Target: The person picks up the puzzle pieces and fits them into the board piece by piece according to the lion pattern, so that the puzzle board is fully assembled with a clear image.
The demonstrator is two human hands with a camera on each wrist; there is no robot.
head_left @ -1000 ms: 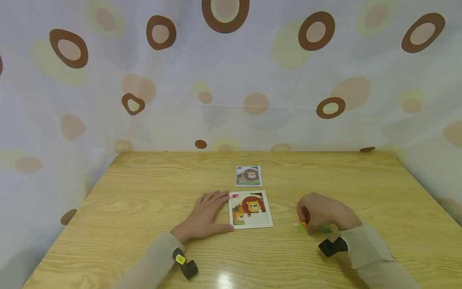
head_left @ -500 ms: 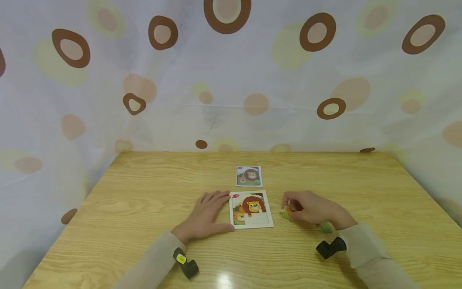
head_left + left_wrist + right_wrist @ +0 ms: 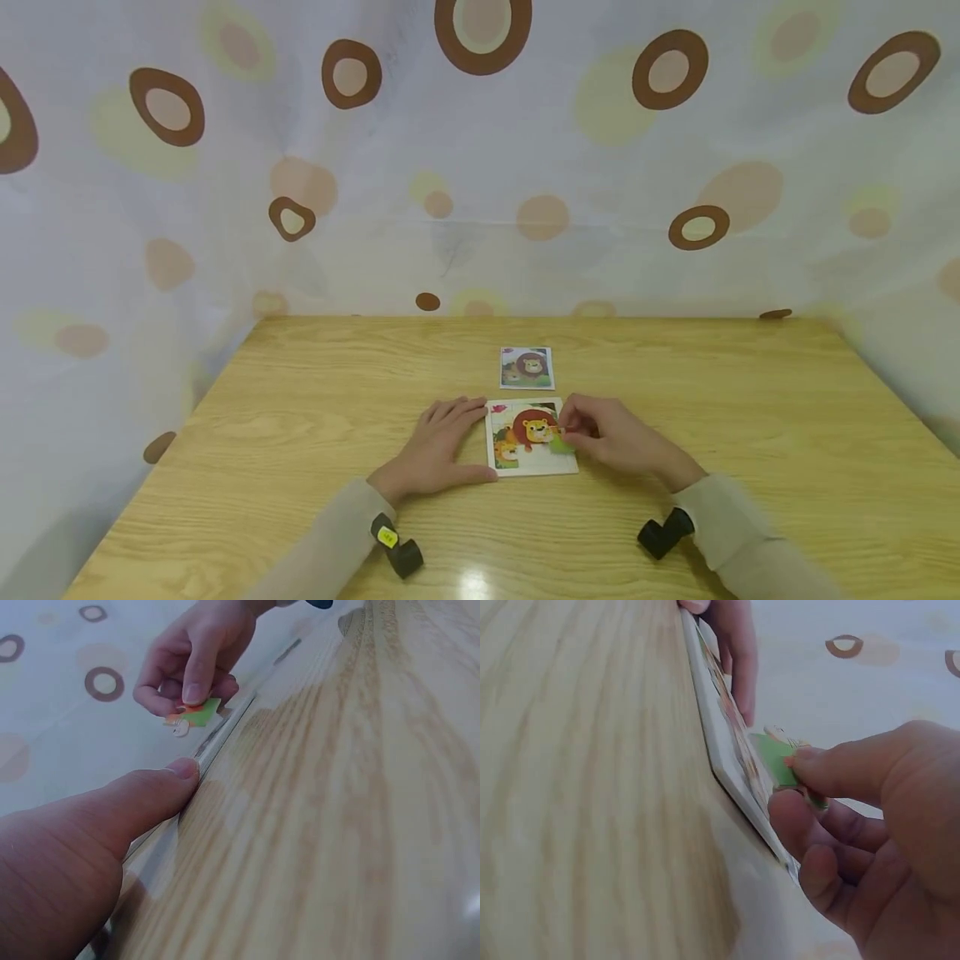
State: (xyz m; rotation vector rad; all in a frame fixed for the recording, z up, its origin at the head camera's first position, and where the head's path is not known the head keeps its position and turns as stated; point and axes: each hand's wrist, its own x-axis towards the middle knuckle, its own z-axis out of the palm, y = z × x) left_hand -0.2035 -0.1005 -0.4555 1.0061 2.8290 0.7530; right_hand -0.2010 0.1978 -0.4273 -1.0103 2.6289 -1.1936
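Note:
A white-framed jigsaw board point(image 3: 537, 473) with a lion picture lies on the table, a pale gap showing along the lower part of its picture. Along its left edge rests my left hand point(image 3: 438, 452), fingers spread, with the thumb against the near corner. My right hand point(image 3: 622, 442) pinches a green and orange puzzle piece point(image 3: 775, 759) between thumb and fingers, over the right side of the board. In the left wrist view this puzzle piece point(image 3: 201, 713) is held above the board surface, tilted. The fingers hide part of it.
Behind the board lies a small picture card point(image 3: 527, 368) with the same lion scene. The wooden table point(image 3: 337, 367) ends at a patterned cloth backdrop point(image 3: 480, 167). Black cameras sit on both wrists.
My right hand has picked up the puzzle piece from the table at right and carried it left to the board. My left hand has stayed at the board's edge.

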